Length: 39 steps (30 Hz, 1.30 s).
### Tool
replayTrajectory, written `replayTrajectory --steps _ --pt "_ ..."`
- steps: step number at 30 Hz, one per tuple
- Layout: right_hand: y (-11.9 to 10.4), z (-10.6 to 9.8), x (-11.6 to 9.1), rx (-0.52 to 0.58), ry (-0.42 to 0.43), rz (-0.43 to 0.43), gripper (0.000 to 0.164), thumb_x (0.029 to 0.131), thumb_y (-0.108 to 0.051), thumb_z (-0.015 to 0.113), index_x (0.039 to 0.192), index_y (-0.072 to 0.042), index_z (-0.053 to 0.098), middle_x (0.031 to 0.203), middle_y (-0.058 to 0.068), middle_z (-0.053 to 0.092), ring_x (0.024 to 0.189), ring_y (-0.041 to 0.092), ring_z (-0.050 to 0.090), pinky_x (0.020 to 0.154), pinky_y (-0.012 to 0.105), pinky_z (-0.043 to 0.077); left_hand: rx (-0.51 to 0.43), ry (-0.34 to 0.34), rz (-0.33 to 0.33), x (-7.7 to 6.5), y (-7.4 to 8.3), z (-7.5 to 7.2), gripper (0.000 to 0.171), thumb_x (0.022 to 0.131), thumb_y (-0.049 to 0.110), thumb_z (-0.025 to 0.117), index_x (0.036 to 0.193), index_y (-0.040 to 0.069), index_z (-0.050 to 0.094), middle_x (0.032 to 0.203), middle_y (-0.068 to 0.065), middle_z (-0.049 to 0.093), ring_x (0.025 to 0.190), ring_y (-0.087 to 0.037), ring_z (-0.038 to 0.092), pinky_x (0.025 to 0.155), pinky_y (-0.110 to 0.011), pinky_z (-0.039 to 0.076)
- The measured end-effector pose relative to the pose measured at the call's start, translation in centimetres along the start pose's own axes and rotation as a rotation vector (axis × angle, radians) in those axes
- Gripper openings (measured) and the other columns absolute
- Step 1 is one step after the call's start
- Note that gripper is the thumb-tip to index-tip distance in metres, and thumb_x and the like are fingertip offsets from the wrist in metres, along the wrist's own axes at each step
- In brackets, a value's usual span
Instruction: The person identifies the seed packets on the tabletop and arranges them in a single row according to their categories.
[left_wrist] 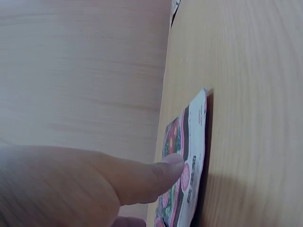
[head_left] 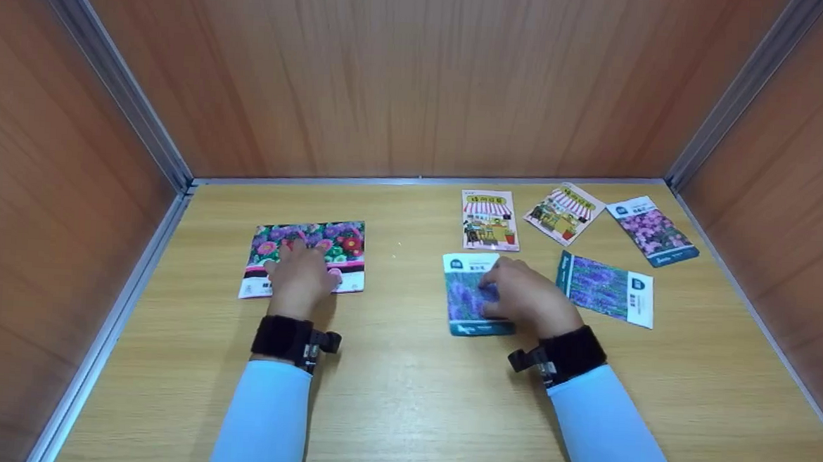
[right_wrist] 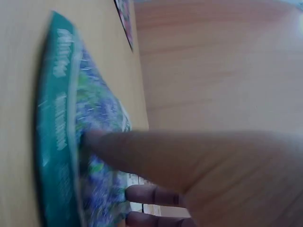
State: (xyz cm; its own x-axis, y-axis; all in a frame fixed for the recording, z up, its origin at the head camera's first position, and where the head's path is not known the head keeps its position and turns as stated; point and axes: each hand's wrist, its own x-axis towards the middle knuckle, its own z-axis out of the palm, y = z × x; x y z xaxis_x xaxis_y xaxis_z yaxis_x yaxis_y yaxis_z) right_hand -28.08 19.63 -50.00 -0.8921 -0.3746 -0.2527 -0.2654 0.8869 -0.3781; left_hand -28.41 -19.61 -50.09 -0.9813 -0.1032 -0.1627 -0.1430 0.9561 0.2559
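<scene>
My left hand (head_left: 300,274) rests with spread fingers on a flower-print packet (head_left: 351,249) at the left of the table; under the hand I cannot tell whether it is one packet or two side by side. In the left wrist view the thumb (left_wrist: 163,176) lies straight on its printed face. On the right, my right hand (head_left: 528,297) touches a purple-flower packet (head_left: 466,297) that looks like a seed packet, lying flat. The right wrist view, blurred, has the thumb (right_wrist: 142,146) on the packet's front and two fingers (right_wrist: 151,195) near its far side.
Two packets with a striped-awning picture, one upright (head_left: 489,221) and one turned (head_left: 565,214), lie at the back. A pink-flower packet (head_left: 652,231) and another purple-flower packet (head_left: 602,287) lie farther right. Wooden panels (head_left: 419,83) enclose the table (head_left: 402,399) at back and sides.
</scene>
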Motion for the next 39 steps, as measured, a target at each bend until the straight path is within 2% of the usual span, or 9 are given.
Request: replayTrajectory --steps 4,6,10,15,21,25,29,32,39 --pt "-1.3 0.6 0.4 -0.013 -0.036 -0.040 0.055 0.104 -0.044 0.085 0.154 -0.025 0.072 0.171 0.009 0.057 0.151 0.036 0.056 0.126 0.060 0.051 -0.008 -0.008 0.017 -0.1 0.4 -0.1 0.077 0.107 0.038 0.075 0.172 0.007 0.048 0.180 -0.036 0.030 0.169 -0.063 0.019 0.128 -0.088 0.024" --pt "-1.7 0.8 0.5 -0.012 -0.052 -0.048 0.056 0.104 -0.045 0.085 0.156 -0.027 0.071 0.176 0.006 0.052 0.156 0.037 0.053 0.129 0.061 0.048 -0.011 0.000 0.028 -0.2 0.9 -0.1 0.075 0.107 0.038 0.077 0.170 0.006 0.051 0.179 -0.034 0.033 0.168 -0.061 0.022 0.129 -0.087 0.022" --pt "-2.1 0.9 0.5 -0.008 -0.056 -0.041 0.054 0.101 -0.038 0.089 0.152 -0.027 0.075 0.173 0.007 0.054 0.153 0.034 0.055 0.129 0.059 0.049 -0.022 0.014 0.066 -0.3 2.0 0.1 0.069 0.107 0.040 0.080 0.164 0.007 0.059 0.174 -0.031 0.042 0.164 -0.055 0.031 0.131 -0.085 0.023" --pt "-2.8 1.7 0.6 -0.032 -0.013 -0.060 0.050 0.101 -0.036 0.089 0.149 -0.025 0.077 0.165 0.009 0.060 0.147 0.032 0.058 0.125 0.055 0.054 -0.017 -0.003 0.123 -0.3 3.5 0.5 0.068 0.105 0.040 0.083 0.163 0.009 0.062 0.177 -0.028 0.041 0.166 -0.053 0.032 0.131 -0.083 0.025" --pt "-4.7 3.4 1.9 -0.093 0.051 -0.074 0.058 0.109 -0.045 0.076 0.162 -0.024 0.064 0.178 0.011 0.049 0.161 0.040 0.048 0.129 0.059 0.049 -0.042 -0.004 0.210 -0.7 5.2 1.4 0.067 0.102 0.040 0.086 0.159 0.010 0.066 0.175 -0.024 0.044 0.165 -0.049 0.036 0.134 -0.081 0.024" --pt "-5.9 4.4 2.9 -0.131 0.087 -0.074 0.060 0.112 -0.050 0.070 0.165 -0.024 0.061 0.181 0.010 0.046 0.162 0.044 0.046 0.130 0.064 0.046 -0.044 -0.015 0.269 -1.1 6.5 2.3 0.061 0.104 0.040 0.084 0.157 0.013 0.069 0.176 -0.020 0.047 0.167 -0.045 0.037 0.135 -0.079 0.024" --pt "-6.3 4.9 3.5 -0.162 0.136 -0.082 0.059 0.112 -0.050 0.069 0.164 -0.023 0.062 0.180 0.009 0.048 0.157 0.045 0.049 0.125 0.071 0.047 -0.017 -0.021 0.337 -1.6 7.8 3.0 0.055 0.104 0.038 0.085 0.152 0.013 0.073 0.167 -0.017 0.057 0.159 -0.040 0.048 0.132 -0.075 0.034" --pt "-6.7 5.1 3.9 -0.157 0.152 -0.084 0.058 0.112 -0.050 0.069 0.164 -0.025 0.063 0.180 0.008 0.048 0.153 0.043 0.051 0.122 0.071 0.049 0.005 -0.014 0.374 -1.7 8.2 3.3 0.054 0.103 0.037 0.086 0.150 0.012 0.074 0.167 -0.017 0.059 0.156 -0.038 0.053 0.130 -0.070 0.040" --pt "-6.9 5.2 4.5 -0.148 0.128 -0.114 0.069 0.110 -0.061 0.067 0.169 -0.028 0.055 0.185 0.008 0.039 0.153 0.044 0.048 0.121 0.069 0.049 0.027 -0.031 0.424 -1.5 8.7 4.0 0.051 0.104 0.035 0.085 0.149 0.013 0.075 0.167 -0.014 0.061 0.158 -0.037 0.055 0.134 -0.071 0.035"
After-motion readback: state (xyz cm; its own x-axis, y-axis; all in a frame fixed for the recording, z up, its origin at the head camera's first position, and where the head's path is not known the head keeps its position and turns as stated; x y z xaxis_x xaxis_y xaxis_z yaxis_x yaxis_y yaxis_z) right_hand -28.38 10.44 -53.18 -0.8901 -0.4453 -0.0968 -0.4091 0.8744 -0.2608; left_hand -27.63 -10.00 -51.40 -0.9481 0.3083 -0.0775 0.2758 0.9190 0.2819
